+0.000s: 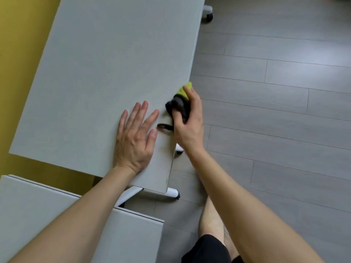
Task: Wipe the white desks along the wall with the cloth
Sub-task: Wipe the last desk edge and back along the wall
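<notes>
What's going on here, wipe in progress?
A person is wiping the long white rectangular desk by the yellow wall. The right hand grips a bunched black and yellow-green cloth at the desk's floor-side edge; the left hand lies flat on the top beside it. A second white desk sits nearer, lower left.

Bare forearms [76, 215]; black shorts [207, 249]; bare lower leg [210, 219].

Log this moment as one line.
step: wipe desk | right hand: grips cloth at desk edge | left hand: flat on desk
</notes>
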